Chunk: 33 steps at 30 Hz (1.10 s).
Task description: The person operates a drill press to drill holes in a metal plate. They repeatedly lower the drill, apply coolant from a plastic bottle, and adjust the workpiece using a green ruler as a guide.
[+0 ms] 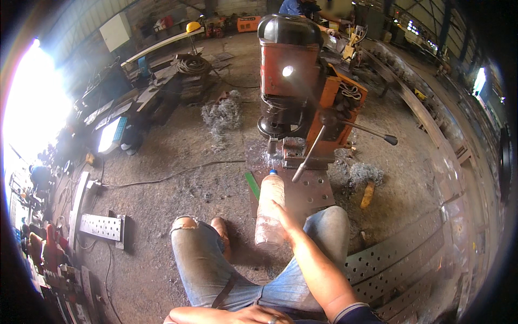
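My right hand (281,216) is wrapped round a clear plastic bottle (268,197) filled with cloudy, pinkish liquid. Its blue cap (273,172) points away from me, close to the cutting tool (272,146) of a magnetic drill press (288,70). That machine has a red and black motor, an orange body (329,113) and long feed handles (372,132). It stands on a drilled steel plate (305,191), with bright shavings around the cutter. Across my lap lies my left hand (259,315), wearing a ring, its fingers outstretched and partly cut off by the lower edge.
Heaps of metal shavings (222,113) lie left and right of the machine. A green strip (252,185) rests on the plate. Drilled steel bars (394,259) lie at right, a perforated bracket (101,227) at left. A cable (172,174) crosses the floor. Another person (294,7) works behind.
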Each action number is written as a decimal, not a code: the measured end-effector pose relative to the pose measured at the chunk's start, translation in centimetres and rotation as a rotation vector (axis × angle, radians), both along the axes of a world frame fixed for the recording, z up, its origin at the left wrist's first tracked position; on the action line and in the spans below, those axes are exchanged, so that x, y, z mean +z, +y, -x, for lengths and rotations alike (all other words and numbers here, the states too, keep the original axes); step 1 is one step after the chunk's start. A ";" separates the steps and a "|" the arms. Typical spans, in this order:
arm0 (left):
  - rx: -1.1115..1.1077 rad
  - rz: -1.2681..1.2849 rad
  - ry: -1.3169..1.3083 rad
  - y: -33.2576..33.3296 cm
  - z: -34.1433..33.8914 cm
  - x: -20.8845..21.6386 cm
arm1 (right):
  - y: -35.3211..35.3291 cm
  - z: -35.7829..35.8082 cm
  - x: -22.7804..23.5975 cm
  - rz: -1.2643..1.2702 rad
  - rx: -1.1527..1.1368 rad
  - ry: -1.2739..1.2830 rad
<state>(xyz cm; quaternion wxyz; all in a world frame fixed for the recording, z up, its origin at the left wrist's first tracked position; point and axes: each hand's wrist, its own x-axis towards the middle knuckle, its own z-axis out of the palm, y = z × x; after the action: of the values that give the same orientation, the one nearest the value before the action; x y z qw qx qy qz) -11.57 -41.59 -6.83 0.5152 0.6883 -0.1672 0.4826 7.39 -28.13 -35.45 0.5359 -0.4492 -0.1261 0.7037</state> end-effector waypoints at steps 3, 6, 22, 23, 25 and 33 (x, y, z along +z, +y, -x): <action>-0.265 0.242 -0.101 -0.6 -2.5 1.3 | 0.1 -0.1 -0.1 -0.017 0.016 -0.019; -0.306 0.078 -0.107 0.9 -3.4 2.0 | 0.1 -0.1 -0.2 -0.004 -0.002 -0.081; -0.325 0.220 -0.012 0.2 -1.9 1.0 | 0.1 0.0 0.5 -0.010 0.010 -0.149; -0.317 0.221 0.026 0.6 -1.7 0.9 | 0.0 0.0 0.6 -0.015 0.009 -0.149; -0.222 0.198 0.111 1.5 -1.0 0.0 | -0.1 0.1 0.8 -0.020 0.011 -0.137; 0.785 0.740 0.423 15.6 4.9 -16.5 | -0.3 0.0 0.7 -0.049 -0.001 -0.094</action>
<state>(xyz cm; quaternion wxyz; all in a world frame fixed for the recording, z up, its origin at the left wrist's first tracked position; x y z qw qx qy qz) -16.50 -26.00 -23.36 0.5261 0.5544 0.3870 0.5158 7.39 -28.42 -34.71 0.5405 -0.4687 -0.1681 0.6781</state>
